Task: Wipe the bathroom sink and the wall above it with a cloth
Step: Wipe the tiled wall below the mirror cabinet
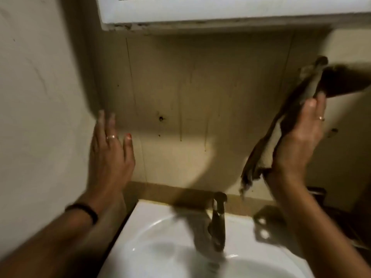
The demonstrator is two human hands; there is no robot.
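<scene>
The left hand [109,149] is raised with fingers straight, holding nothing, near the wall [190,93]. Below sits the white sink [160,233] with its tap [217,221]. At right, the right hand [299,141] grips a dark cloth [285,117] held up against the wall.

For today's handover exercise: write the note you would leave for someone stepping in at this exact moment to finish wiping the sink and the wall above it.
Left hand: open, fingers straight, raised near the wall, holding nothing.
Right hand: holds the dark cloth up in front of the wall, to the right of the tap; the cloth hangs loose.
Sink: white, directly below, nothing touching it.
Done: cannot tell; drip streaks and a dark spot show on the wall.
Left: wipe the streaked wall, then the sink.
</scene>
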